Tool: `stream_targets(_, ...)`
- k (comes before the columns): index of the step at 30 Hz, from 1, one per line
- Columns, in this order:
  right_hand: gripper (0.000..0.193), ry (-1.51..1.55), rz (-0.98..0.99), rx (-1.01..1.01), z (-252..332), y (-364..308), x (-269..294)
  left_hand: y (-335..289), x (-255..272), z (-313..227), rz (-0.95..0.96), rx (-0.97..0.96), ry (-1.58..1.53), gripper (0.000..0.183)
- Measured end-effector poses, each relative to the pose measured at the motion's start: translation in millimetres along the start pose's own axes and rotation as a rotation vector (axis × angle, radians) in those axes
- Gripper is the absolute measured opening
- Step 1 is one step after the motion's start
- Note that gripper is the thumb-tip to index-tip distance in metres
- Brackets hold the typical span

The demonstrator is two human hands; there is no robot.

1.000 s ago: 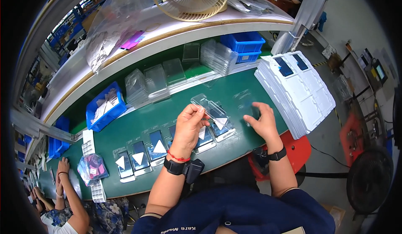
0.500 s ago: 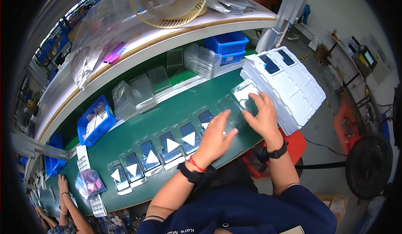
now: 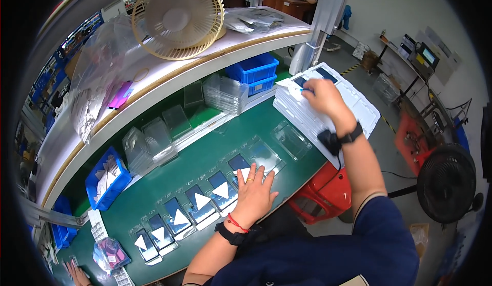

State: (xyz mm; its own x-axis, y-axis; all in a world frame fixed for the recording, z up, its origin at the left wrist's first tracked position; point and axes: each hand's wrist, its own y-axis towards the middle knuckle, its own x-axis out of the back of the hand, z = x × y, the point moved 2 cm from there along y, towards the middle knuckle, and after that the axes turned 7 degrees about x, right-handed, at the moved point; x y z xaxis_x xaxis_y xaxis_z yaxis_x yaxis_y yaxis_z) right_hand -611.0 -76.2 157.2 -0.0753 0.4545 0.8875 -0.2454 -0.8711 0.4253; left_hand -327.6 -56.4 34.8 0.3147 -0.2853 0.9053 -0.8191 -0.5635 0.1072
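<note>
My right hand reaches onto a stack of white moulded trays. Its fingers are closed at a dark phone screen with a blue tab, partly hidden by the hand; a second dark screen lies beyond it. My left hand is spread, palm down, fingertips over a phone screen with a white triangle. To its left runs a row of several similar screens in clear plastic trays. Two clear trays without screens lie on the green table between my hands.
Blue bins and upright clear trays stand under the white shelf, which bears a fan. A blue bin of white pieces sits left. Below the table's right end is a red stool. Another person's hand shows lower left.
My right hand has left the clear tray and moved up and right onto the white stack. My left hand has come down flat over the row's right end. The whole view has shifted.
</note>
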Motion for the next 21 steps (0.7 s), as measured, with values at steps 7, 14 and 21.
stream_targets(7,0.037,-0.163,0.338,-0.338,-64.3,66.1,-46.9,1.2,0.0,1.6,0.004,0.009,0.01,0.048)
stream_targets(14,0.056,-0.058,0.319,-0.326,-89.4,77.8,-47.3,-0.1,2.6,2.9,-0.016,-0.027,-0.028,0.047)
stream_targets(21,0.016,0.053,-0.028,-0.204,-19.6,40.9,24.9,-1.0,4.4,3.7,-0.089,-0.026,-0.007,0.052)
